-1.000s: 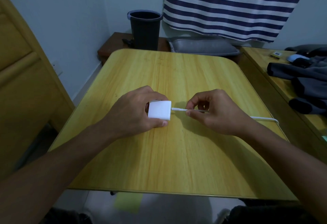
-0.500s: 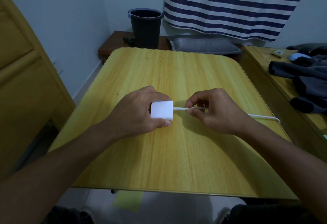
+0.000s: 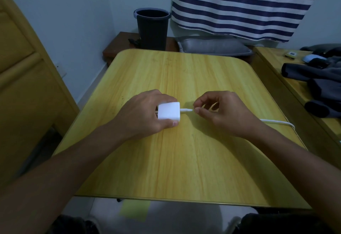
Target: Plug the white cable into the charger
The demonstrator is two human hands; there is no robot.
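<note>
A white square charger [image 3: 168,111] rests on the yellow wooden table [image 3: 184,159], gripped by my left hand [image 3: 145,112] from the left and below. The white cable [image 3: 186,110] has its plug end meeting the charger's right face. My right hand [image 3: 221,111] is just right of the plug; thumb and forefinger tips sit at the plug's rear end, slightly parted, and I cannot tell whether they still pinch it. The cable runs under my right hand and reappears near the table's right edge [image 3: 276,122].
A dark bin [image 3: 152,28] stands behind the table, beside a grey cushion [image 3: 214,46]. Dark clothes [image 3: 317,86] lie on a side table at the right. A wooden cabinet [image 3: 22,86] stands at the left. A striped cloth [image 3: 239,4] hangs on the wall.
The plug has gone into the charger's right face. My right fingers have slid back along the plug and loosened. My left hand kept its hold on the charger.
</note>
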